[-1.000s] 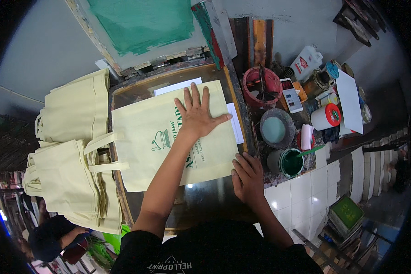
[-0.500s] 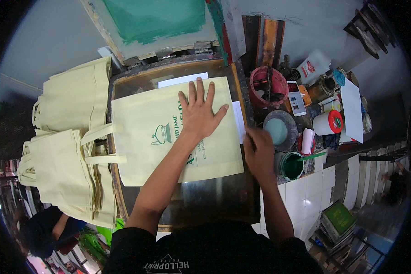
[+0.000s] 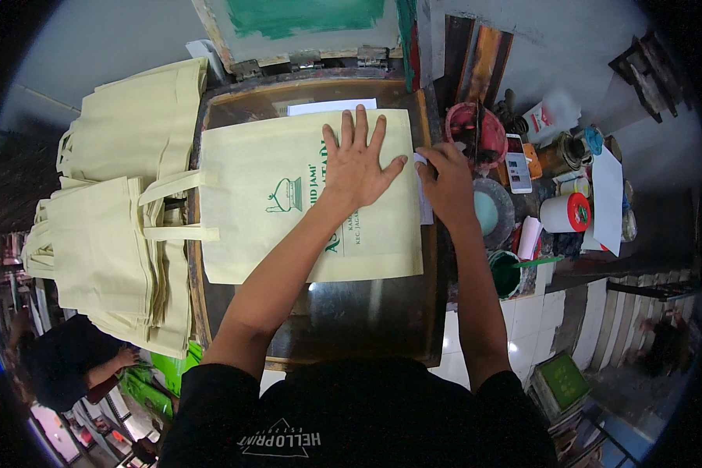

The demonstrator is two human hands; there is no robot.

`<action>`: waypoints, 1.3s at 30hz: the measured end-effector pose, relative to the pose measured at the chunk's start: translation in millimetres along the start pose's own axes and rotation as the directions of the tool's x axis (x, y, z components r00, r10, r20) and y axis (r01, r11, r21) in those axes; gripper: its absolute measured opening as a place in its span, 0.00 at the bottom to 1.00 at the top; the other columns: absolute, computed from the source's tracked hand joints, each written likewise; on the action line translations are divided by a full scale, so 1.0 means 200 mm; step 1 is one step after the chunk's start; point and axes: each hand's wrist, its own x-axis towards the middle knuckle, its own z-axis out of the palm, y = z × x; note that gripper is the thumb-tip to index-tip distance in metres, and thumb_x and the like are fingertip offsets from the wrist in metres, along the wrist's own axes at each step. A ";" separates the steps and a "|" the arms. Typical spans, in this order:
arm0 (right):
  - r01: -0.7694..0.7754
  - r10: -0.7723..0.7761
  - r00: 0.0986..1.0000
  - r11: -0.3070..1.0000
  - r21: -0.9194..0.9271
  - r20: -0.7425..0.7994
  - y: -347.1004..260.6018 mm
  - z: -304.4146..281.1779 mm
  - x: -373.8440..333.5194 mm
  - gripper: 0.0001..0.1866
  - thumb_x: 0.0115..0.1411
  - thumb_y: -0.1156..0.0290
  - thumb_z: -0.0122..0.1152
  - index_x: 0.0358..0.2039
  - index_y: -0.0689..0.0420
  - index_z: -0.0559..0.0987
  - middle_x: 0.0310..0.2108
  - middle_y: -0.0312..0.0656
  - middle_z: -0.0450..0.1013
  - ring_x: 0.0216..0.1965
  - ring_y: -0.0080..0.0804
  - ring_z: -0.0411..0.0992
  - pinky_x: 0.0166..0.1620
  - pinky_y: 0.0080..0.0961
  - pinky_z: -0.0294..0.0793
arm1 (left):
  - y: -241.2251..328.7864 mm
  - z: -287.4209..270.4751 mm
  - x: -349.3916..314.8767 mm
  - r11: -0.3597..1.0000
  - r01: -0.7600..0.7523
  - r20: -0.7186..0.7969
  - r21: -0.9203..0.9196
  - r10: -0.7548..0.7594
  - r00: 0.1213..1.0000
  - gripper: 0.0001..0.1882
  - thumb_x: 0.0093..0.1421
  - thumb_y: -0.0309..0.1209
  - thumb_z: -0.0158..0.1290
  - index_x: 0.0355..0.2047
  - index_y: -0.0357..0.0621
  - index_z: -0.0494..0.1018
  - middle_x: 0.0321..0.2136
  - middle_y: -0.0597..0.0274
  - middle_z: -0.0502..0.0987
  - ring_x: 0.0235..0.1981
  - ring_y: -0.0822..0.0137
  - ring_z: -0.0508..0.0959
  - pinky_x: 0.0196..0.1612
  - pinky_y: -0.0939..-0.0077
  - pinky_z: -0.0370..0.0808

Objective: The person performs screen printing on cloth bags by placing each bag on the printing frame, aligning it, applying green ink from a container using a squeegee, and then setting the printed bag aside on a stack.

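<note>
From where I sit, the printing board [image 3: 366, 327] fills the middle of my view, dark-topped and rimmed with wood, a raised printing screen [image 3: 304, 19] beyond its far edge. On the left are a far stack [image 3: 132, 117] and a near stack [image 3: 101, 242] of cream bags. Flat on the board I have a cream tote bag [image 3: 304, 156], its longer axis running left to right, its handles [image 3: 175, 186] reaching left toward the stacks.

My left hand [image 3: 360, 173] rests on the bag, right of its middle, palm down, fingers spread wide and pointing away from the body. My right hand [image 3: 449, 187] is just past the bag's right edge, the nearer of the two to the white paper slip [image 3: 426, 210] there. That slip lies along the edge, its long axis near to far, roughly square to the bag's. From my right fingertips, bent at its far end, the visible part runs back toward the body. I cannot tell whether they pinch the paper or only touch it, nor how far it goes under the bag. A second slip [image 3: 327, 108] shows beyond the bag's far edge, just beside the left fingertips.
</note>
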 end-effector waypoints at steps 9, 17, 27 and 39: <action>0.032 -0.034 0.999 0.998 -0.047 -0.024 0.00 0.02 -0.02 0.16 0.58 0.72 0.67 0.48 0.55 0.83 0.46 0.47 0.75 0.49 0.51 0.73 0.53 0.45 0.72 | 0.01 -0.02 0.01 1.000 0.011 0.040 -0.003 -0.011 0.999 0.46 0.67 0.66 0.36 0.76 0.47 0.50 0.75 0.39 0.46 0.76 0.39 0.45 0.71 0.30 0.41; 0.062 -0.066 0.996 0.996 -0.064 -0.062 -0.02 0.02 -0.03 0.16 0.57 0.74 0.65 0.47 0.57 0.83 0.44 0.46 0.75 0.49 0.51 0.73 0.53 0.46 0.71 | 0.01 -0.01 0.00 0.999 0.016 0.004 -0.031 -0.015 1.000 0.47 0.67 0.66 0.37 0.75 0.46 0.51 0.75 0.38 0.46 0.76 0.39 0.44 0.71 0.29 0.40; 0.080 -0.085 0.995 0.993 -0.092 -0.050 -0.03 0.02 -0.02 0.15 0.57 0.76 0.65 0.45 0.55 0.83 0.43 0.45 0.75 0.47 0.51 0.73 0.52 0.45 0.72 | -0.01 0.00 -0.01 0.999 0.004 -0.038 -0.043 -0.005 0.999 0.46 0.67 0.65 0.39 0.74 0.46 0.53 0.74 0.36 0.48 0.74 0.38 0.48 0.70 0.28 0.42; 0.038 -0.043 0.993 0.998 -0.045 -0.106 -0.03 0.04 -0.03 0.16 0.57 0.73 0.67 0.46 0.56 0.83 0.43 0.47 0.74 0.47 0.52 0.72 0.52 0.45 0.72 | 0.00 0.00 -0.01 0.998 0.015 -0.006 -0.061 -0.015 1.000 0.46 0.67 0.65 0.38 0.75 0.47 0.52 0.75 0.37 0.45 0.76 0.39 0.45 0.71 0.30 0.40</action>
